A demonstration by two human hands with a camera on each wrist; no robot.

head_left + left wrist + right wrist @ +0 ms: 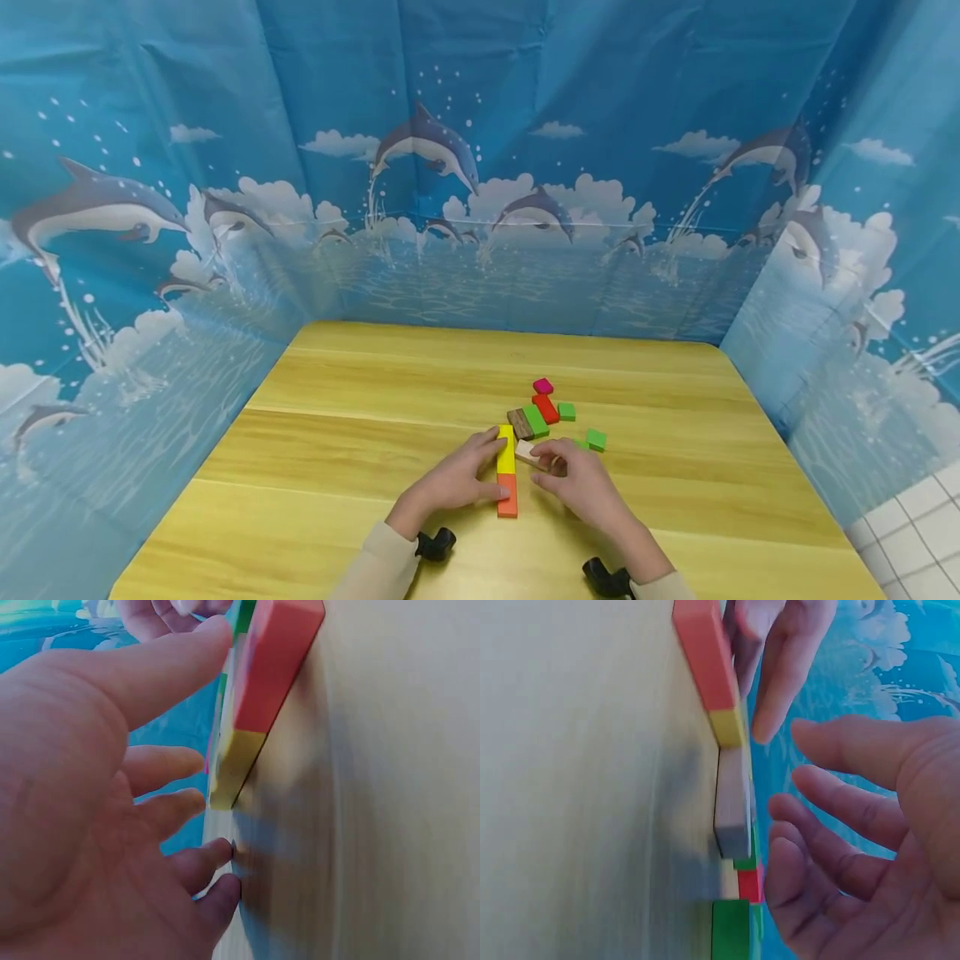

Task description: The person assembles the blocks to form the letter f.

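Observation:
An orange block [507, 507] and a yellow block [506, 457] lie end to end in a line on the table. My left hand [452, 477] rests over their left side, thumb on the orange block and fingertips at the yellow one. In the left wrist view the fingers [165, 817] are spread, and the thumb tip overlaps the blocks' edge. A pale wooden block [525, 452] sits just right of the yellow one, slanted in the head view. My right hand [585, 485] is beside it, fingers loosely bent at its near end; the right wrist view shows the fingers around no block.
Beyond the hands, a brown block [518, 425], a green block [536, 422] and a red block [546, 408] lie close together. A magenta piece [543, 386] is farther back. Small green blocks [596, 440] lie to the right. A dolphin-print curtain [480, 275] surrounds the wooden table [315, 467].

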